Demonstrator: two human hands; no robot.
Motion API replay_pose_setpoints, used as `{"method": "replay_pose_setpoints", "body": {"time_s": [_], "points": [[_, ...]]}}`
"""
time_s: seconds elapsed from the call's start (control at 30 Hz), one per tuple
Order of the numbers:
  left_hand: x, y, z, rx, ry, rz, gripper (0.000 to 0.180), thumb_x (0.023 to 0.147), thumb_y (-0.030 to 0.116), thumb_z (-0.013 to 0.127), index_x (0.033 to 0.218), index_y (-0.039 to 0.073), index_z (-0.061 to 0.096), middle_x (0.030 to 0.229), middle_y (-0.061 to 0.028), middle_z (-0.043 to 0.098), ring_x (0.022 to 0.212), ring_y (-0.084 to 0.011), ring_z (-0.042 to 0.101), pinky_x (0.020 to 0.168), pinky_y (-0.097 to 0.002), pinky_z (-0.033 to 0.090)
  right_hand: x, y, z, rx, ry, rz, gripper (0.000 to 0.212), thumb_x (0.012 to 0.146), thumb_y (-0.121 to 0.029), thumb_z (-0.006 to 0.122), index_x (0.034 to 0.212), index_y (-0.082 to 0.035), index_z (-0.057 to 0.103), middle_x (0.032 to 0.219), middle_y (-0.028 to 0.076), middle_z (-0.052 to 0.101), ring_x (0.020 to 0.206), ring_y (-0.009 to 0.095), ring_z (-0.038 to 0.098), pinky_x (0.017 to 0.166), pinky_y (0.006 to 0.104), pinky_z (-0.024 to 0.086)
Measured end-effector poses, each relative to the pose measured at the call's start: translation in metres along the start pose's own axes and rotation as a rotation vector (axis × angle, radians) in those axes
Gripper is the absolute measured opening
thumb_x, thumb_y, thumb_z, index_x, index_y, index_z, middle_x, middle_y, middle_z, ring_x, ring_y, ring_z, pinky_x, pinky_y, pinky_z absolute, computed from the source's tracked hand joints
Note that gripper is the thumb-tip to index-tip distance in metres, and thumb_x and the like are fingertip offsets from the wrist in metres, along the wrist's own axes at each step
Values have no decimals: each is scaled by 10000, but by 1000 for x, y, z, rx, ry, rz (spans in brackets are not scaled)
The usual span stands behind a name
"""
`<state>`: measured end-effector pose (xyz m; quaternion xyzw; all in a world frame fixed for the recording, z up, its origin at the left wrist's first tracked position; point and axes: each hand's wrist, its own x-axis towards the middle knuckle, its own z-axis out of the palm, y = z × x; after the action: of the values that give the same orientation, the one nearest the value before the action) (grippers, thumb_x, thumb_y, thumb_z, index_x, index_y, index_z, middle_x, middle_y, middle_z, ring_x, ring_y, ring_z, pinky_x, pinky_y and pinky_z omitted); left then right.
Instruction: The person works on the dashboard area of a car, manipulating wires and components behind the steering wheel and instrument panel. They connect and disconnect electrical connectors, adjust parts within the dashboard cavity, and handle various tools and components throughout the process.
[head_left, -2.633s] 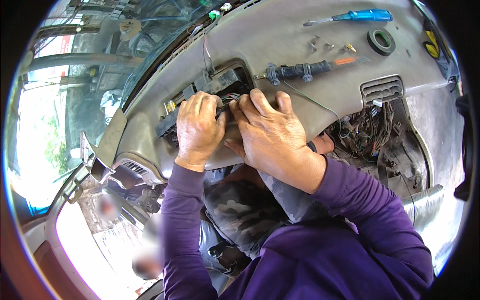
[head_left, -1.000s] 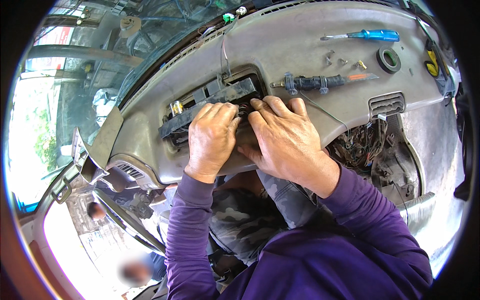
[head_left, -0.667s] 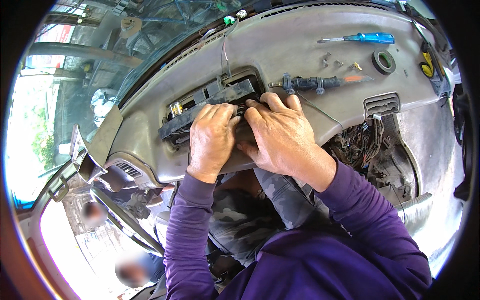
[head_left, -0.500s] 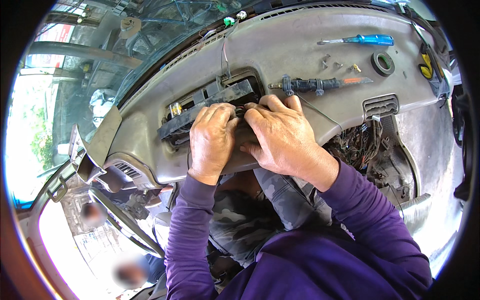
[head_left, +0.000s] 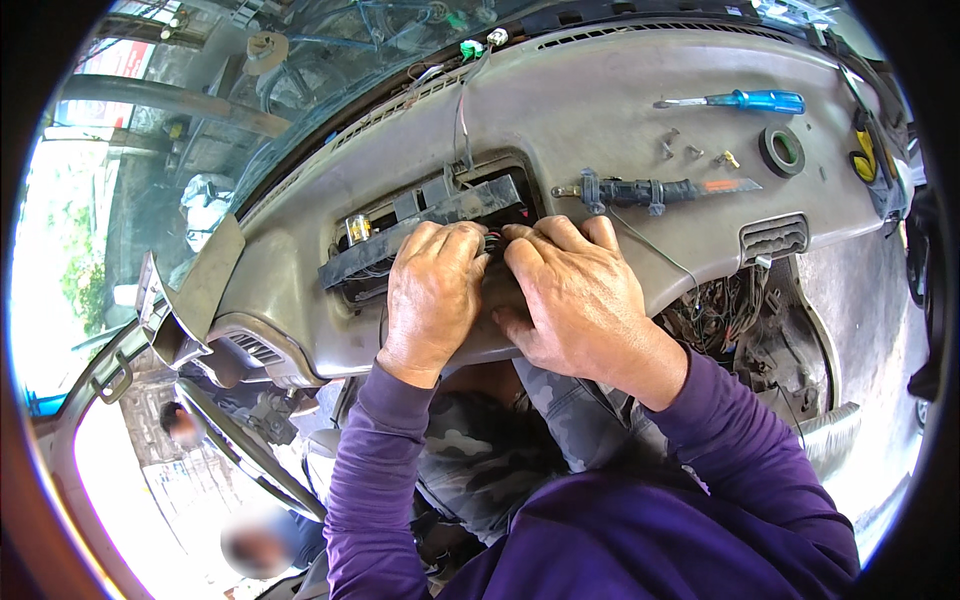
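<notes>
A long black unit [head_left: 420, 232] sits tilted in the rectangular opening of a grey dashboard [head_left: 620, 80]. Thin coloured wires [head_left: 493, 243] show at its near side, between my two hands. My left hand [head_left: 437, 295] rests over the unit's near edge, its fingers bent and closed on the wires. Just to the right, my right hand [head_left: 580, 290] has curled fingers at the same wires, with its thumb held lower and apart from them. The fingertips of both are partly hidden. A small clear-cased part with yellowish metal [head_left: 358, 228] stands at the unit's left.
On the dashboard's right lie a blue screwdriver [head_left: 755, 101], black tape roll [head_left: 782, 151], loose screws [head_left: 696, 152], a black tool with a pointed tip [head_left: 655, 191], and a yellow-and-black item [head_left: 864, 152]. Exposed wiring [head_left: 715, 310] hangs below. A steering wheel [head_left: 240, 445] and a person [head_left: 262, 545] are at left.
The view has shifted slightly, so the dashboard sits a little lower and further right. My hands stay at the opening; the gap between their fingertips is a bit wider and shows more wire.
</notes>
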<state>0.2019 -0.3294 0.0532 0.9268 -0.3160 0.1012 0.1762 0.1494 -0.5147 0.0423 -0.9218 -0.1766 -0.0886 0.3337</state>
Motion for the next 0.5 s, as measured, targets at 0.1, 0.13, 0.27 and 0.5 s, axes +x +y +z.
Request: {"method": "replay_pose_setpoints", "body": {"time_s": [0.1, 0.13, 0.27, 0.5], "points": [[-2, -2, 2, -13, 25, 19, 239, 751, -55, 725, 963, 34, 661, 939, -115, 713, 872, -346, 646, 753, -438, 538, 5, -5, -2, -9, -22, 37, 542, 726, -238, 828, 1165, -20, 596, 1121, 107, 698, 1074, 283, 623, 920, 448, 420], [-2, -3, 2, -20, 38, 25, 248, 744, -63, 718, 964, 37, 662, 929, -119, 708, 868, -349, 644, 747, -439, 536, 6, -6, -4, -14, -40, 52, 563, 724, -223, 821, 1194, -20, 586, 1095, 106, 691, 1060, 287, 625, 909, 451, 424], [-3, -2, -3, 53, -11, 37, 313, 734, -61, 672, 1034, 23, 646, 926, -135, 697, 898, -350, 640, 784, -437, 532, 8, -1, 8, -48, 140, 47, 566, 758, -128, 751, 1286, -24, 573, 1039, 94, 658, 1007, 278, 640, 865, 451, 437], [-1, -8, -1, 21, 28, 44, 299, 796, -33, 648, 1067, 34, 541, 810, -167, 655, 811, -398, 636, 760, -492, 498, 24, -2, 22, -200, 223, 30, 373, 818, -95, 677, 1186, -35, 671, 1203, 120, 641, 869, 254, 708, 767, 419, 504]]}}
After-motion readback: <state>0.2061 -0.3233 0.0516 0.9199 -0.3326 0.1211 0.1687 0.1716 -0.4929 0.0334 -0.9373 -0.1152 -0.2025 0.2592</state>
